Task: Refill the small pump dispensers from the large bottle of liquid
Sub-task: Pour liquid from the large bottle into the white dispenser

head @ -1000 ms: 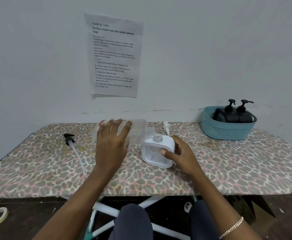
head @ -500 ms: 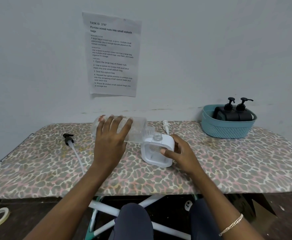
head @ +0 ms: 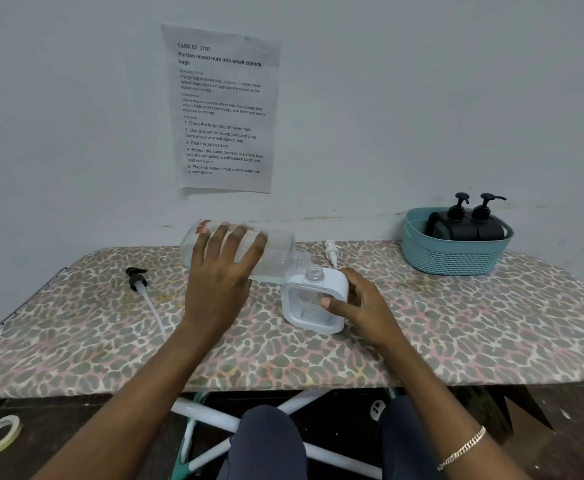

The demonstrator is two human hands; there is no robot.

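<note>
Left hand (head: 219, 282) grips the tipped bottle (head: 276, 252), mouth at the white dispenser (head: 314, 303); right hand (head: 359, 306) pinches that dispenser. Pour apparently underway. Two black dispensers (head: 467, 225) sit capped in the basket (head: 453, 261); its own pump (head: 332, 249) remains off.

Large bottle (head: 276, 251): midsection was hidden behind left grip (head: 219, 289).
Right grip (head: 363, 306): fingertips were hidden behind white dispenser (head: 318, 320).
Black dispensers (head: 467, 226): bases were hidden by basket (head: 453, 261).
Pump tube (head: 153, 306): end was lost behind forearm (head: 165, 368).

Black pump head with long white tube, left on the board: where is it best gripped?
Probably pinch the black plastic pump head from above, at its collar: it lies on the leopard-print board, and its thin white tube looks too bendy.
</note>
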